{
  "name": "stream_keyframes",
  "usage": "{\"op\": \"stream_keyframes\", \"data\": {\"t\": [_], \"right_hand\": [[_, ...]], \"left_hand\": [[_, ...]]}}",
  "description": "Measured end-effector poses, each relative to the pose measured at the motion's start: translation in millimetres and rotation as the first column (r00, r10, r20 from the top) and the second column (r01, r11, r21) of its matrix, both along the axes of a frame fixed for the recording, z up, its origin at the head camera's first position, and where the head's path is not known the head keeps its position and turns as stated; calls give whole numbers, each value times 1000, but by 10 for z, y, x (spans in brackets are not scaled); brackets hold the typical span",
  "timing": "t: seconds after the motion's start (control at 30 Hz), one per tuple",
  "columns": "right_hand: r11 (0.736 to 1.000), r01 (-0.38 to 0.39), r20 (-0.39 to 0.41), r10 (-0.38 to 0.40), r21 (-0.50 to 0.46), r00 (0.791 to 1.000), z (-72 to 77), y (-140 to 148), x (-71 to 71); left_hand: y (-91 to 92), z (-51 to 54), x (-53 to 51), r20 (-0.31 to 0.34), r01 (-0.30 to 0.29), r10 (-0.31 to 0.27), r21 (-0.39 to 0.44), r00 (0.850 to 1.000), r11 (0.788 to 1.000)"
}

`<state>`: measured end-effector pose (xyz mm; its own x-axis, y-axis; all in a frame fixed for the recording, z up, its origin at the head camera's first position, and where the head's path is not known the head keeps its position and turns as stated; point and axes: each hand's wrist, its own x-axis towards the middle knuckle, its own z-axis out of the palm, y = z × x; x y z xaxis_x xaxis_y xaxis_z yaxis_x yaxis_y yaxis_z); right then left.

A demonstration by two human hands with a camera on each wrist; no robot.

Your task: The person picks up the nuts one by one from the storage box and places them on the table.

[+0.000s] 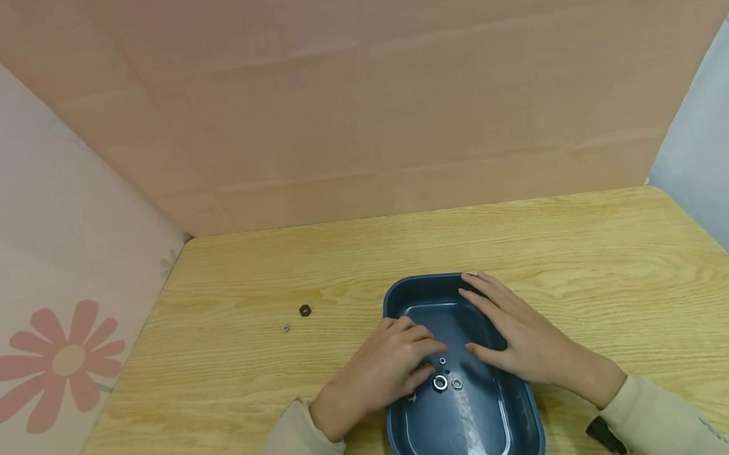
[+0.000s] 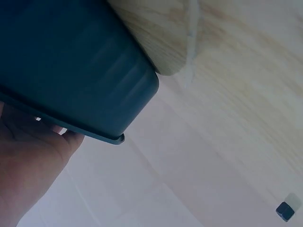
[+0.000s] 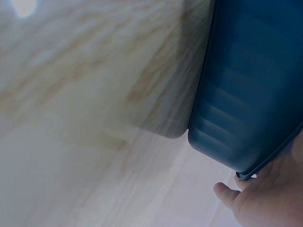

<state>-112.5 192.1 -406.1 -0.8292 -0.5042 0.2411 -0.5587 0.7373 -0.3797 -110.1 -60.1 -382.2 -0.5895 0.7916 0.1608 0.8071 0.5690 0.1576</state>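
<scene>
A dark blue tray [image 1: 467,435] holds several nuts, among them a large silver hex nut [image 1: 439,383], a medium nut [image 1: 457,384] and a small nut [image 1: 443,360]. My left hand [image 1: 389,362] reaches over the tray's left rim, its fingers bent loosely beside these nuts. A gap shows between thumb and forefinger, with nothing seen in it. Another small metal piece [image 1: 412,397] lies partly under that hand. My right hand [image 1: 517,337] rests on the right rim, fingers spread and fairly straight into the tray. Both wrist views show the tray's outer wall [image 2: 94,71] [image 3: 246,94].
Left of the tray, on the wood-grain table [image 1: 235,383], lie a dark hex nut [image 1: 305,310] and a tiny silver nut [image 1: 286,328]. A dark object [image 1: 606,436] sits at the right sleeve. A plain tan panel [image 1: 367,111] rises behind the table.
</scene>
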Motion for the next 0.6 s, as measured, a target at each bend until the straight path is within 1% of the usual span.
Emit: {"op": "stream_keyframes", "data": {"t": [0.23,0.4,0.6], "right_hand": [[1000,7,22,-8,17,1000,18,-1,-7],[1000,1,12,-1,13,1000,26,-9,-5],[1000,-4,16,4,5,1000,38,-5,1]], "left_hand": [[44,-4,-17,67,0,3,-41,998,999],[55,-16,-27,69,13,-10,-48,998,999],[83,-5,-32,71,23,-16,-100,997,995]]}}
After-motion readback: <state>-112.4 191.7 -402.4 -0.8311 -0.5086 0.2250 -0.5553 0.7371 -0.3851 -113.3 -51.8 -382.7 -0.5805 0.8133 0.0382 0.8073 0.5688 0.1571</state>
